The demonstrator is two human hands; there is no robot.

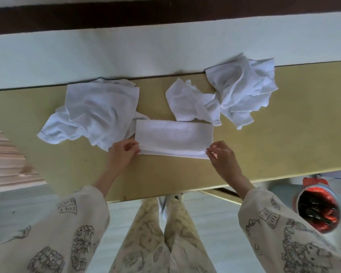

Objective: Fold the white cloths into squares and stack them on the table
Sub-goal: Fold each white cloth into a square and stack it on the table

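Head view: long yellow-topped table (pixel 283 138) carries crumpled white cloths (pixel 95 109), and a thin white cloth folded into a flat strip (pixel 173 137) at its near middle. Strip judged light, limp, best taken at corners; near corners pinched by left hand (pixel 124 152) and right hand (pixel 222 156).

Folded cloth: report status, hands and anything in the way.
Left hand and right hand pinch near corners of folded cloth, a long rectangle, not yet square. Crumpled cloths touch its far-left corner.
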